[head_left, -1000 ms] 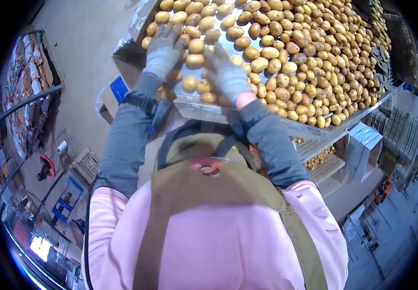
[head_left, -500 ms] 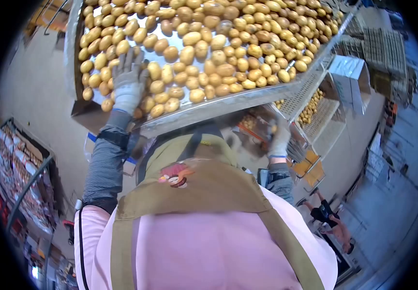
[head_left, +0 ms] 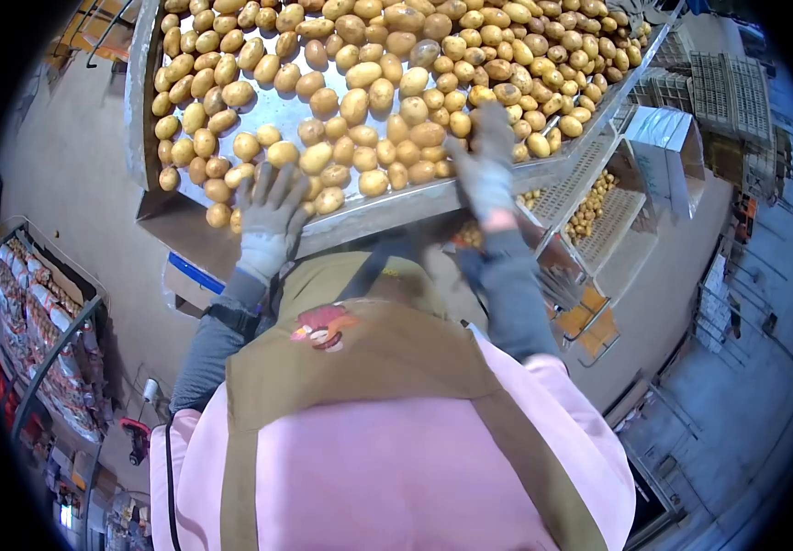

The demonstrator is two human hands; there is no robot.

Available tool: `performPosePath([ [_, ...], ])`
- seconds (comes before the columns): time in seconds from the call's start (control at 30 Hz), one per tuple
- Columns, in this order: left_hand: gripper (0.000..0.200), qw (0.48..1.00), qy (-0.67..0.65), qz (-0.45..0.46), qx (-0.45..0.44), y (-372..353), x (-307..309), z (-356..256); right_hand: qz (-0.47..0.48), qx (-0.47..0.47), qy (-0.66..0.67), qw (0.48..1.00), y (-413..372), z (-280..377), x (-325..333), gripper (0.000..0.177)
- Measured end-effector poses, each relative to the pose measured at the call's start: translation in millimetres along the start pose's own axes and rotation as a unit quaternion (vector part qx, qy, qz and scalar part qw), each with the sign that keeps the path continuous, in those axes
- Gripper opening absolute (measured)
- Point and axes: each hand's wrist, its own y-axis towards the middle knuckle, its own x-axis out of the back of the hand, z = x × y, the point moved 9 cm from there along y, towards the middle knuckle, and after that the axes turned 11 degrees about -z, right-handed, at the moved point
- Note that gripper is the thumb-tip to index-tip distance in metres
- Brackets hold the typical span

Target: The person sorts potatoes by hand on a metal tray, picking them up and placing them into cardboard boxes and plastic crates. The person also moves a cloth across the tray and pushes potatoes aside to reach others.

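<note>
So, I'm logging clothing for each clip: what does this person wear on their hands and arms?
The left hand and right hand wear light grey knit gloves. The forearms are covered by dark grey ribbed sleeves, with a darker band at the left wrist. Higher up, the sleeves meet a pink top.

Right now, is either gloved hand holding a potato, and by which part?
Left hand lies spread open on the potatoes, gripping none. Right hand: a hold cannot be told.
</note>
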Motion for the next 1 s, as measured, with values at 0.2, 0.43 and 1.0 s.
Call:
performPosePath([
  [0.2, 0.058, 0.989, -0.057, -0.079, 0.108, 6.5, 18.9, 27.3, -0.007, 0.113, -0.089, 0.99, 79.3, 119.0, -151.6, 0.075],
  [0.43, 0.057, 0.976, -0.084, -0.105, 0.171, 2.6, 23.9, 38.2, 0.121, 0.29, 0.033, 0.949, -45.0, 194.9, -120.3, 0.055],
  [1.0, 0.035, 0.962, 0.01, 0.236, -0.135, 202.9, -98.6, -150.4, -0.115, 0.031, -0.038, 0.992, 59.3, -14.4, -16.5, 0.021],
])
